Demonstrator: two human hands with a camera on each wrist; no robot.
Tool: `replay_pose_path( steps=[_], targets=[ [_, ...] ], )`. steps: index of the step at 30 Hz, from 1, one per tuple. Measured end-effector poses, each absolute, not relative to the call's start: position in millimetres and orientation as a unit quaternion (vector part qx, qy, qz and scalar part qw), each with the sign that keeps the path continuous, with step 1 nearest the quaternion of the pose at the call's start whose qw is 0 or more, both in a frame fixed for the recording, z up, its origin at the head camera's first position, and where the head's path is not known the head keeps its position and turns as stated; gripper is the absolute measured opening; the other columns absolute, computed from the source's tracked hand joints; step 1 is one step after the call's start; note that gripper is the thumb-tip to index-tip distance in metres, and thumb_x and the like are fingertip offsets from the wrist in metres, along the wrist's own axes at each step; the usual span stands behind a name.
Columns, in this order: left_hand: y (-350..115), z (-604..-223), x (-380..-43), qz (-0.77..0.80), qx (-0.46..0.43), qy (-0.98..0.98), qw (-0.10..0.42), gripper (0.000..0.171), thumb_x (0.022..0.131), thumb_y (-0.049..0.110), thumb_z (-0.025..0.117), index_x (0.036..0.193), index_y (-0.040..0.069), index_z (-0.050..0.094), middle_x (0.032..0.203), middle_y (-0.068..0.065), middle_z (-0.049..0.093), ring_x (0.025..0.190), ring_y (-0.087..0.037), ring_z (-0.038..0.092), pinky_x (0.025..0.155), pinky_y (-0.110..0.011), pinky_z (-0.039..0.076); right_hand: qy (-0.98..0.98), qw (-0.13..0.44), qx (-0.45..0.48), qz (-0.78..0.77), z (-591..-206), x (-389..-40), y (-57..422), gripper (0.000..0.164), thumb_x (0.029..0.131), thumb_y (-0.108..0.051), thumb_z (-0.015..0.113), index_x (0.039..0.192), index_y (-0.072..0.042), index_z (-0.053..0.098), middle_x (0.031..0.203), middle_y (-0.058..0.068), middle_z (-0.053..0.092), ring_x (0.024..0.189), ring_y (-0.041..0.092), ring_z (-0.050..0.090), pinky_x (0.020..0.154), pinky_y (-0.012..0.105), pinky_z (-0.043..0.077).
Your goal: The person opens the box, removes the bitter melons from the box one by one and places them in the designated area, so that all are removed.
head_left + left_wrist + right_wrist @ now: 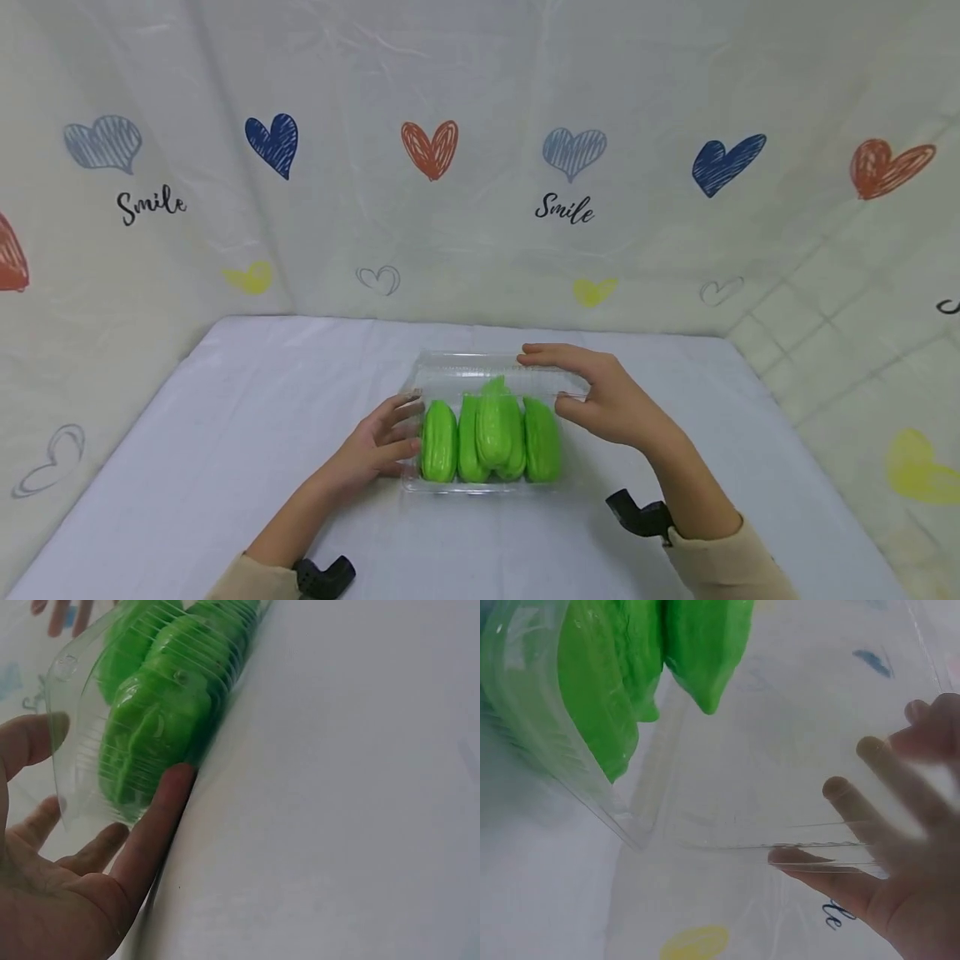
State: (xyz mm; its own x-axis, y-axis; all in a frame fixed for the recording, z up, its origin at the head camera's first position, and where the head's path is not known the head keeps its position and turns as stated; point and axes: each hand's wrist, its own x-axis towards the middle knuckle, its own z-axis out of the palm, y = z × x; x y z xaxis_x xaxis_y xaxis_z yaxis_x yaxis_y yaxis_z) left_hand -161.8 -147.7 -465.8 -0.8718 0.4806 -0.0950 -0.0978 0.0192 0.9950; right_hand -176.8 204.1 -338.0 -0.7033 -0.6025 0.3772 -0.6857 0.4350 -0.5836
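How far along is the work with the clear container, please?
Done: the green vegetables already lie inside the clear container. In hand: the left hand touches its side, while the right hand holds the raised lid. Left: the lid is not shut, so closing it probably remains.

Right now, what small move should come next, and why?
Probably lower the clear lid with the right hand: it stands raised, that hand at its edge, green vegetables lie inside the container, and the left hand is at its left side.
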Motion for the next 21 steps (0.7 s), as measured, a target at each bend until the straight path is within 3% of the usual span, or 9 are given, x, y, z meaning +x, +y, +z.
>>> replay_pose_path(
  steps=[1,6,8,13,16,21],
  targets=[
    [-147.3,-465.7,-161.9,0.686,0.143,0.682,0.209,0.074,0.097,0.014,0.063,0.158,0.019,0.021,0.163,-0.016,0.022,0.143,-0.044,0.034,0.087,-0.048,0.058,-0.844,0.059,0.379,0.376,-338.1,-176.8,205.0,0.065,0.078,0.015,0.056,0.135,-0.018,0.062,0.141,0.000,0.059,0.133,0.019,0.053,0.063,0.025,0.045],
    [-146.2,-465.5,-161.6,0.685,0.143,0.685,0.203,0.075,0.097,0.013,0.063,0.159,0.020,0.021,0.163,-0.016,0.023,0.142,-0.045,0.035,0.085,-0.048,0.058,-0.834,0.077,0.372,0.400,-337.6,-177.3,208.3,0.063,0.079,0.016,0.055,0.134,-0.015,0.062,0.138,-0.001,0.061,0.131,0.016,0.054,0.089,0.027,0.051],
    [-147.3,-465.6,-162.0,0.684,0.141,0.687,0.202,0.074,0.097,0.013,0.063,0.159,0.021,0.022,0.163,-0.016,0.023,0.142,-0.045,0.034,0.085,-0.048,0.058,-0.830,0.082,0.366,0.413,-337.6,-178.6,207.6,0.062,0.080,0.016,0.055,0.134,-0.014,0.062,0.138,0.000,0.061,0.131,0.016,0.055,0.097,0.035,0.051],
    [-149.7,-467.6,-162.7,0.691,0.126,0.680,0.208,0.074,0.097,0.013,0.064,0.158,0.022,0.023,0.163,-0.015,0.023,0.143,-0.044,0.034,0.087,-0.049,0.058,-0.827,0.081,0.325,0.451,-336.9,-181.4,205.0,0.058,0.086,0.012,0.056,0.135,-0.018,0.062,0.141,-0.003,0.059,0.132,0.013,0.053,0.097,0.051,0.051],
    [-149.9,-469.2,-163.7,0.695,0.121,0.676,0.212,0.073,0.097,0.014,0.063,0.158,0.022,0.023,0.163,-0.014,0.023,0.143,-0.044,0.033,0.088,-0.050,0.057,-0.828,0.087,0.299,0.466,-337.4,-181.9,206.4,0.056,0.088,0.010,0.057,0.135,-0.020,0.062,0.142,-0.006,0.058,0.133,0.011,0.051,0.095,0.046,0.054],
    [-149.7,-471.9,-164.6,0.700,0.127,0.668,0.219,0.073,0.098,0.013,0.061,0.159,0.021,0.022,0.164,-0.013,0.022,0.145,-0.044,0.032,0.089,-0.050,0.057,-0.822,0.086,0.283,0.486,-340.1,-181.1,210.0,0.055,0.090,0.009,0.057,0.135,-0.022,0.062,0.143,-0.005,0.057,0.136,0.010,0.049,0.089,0.027,0.054]
  ],
)
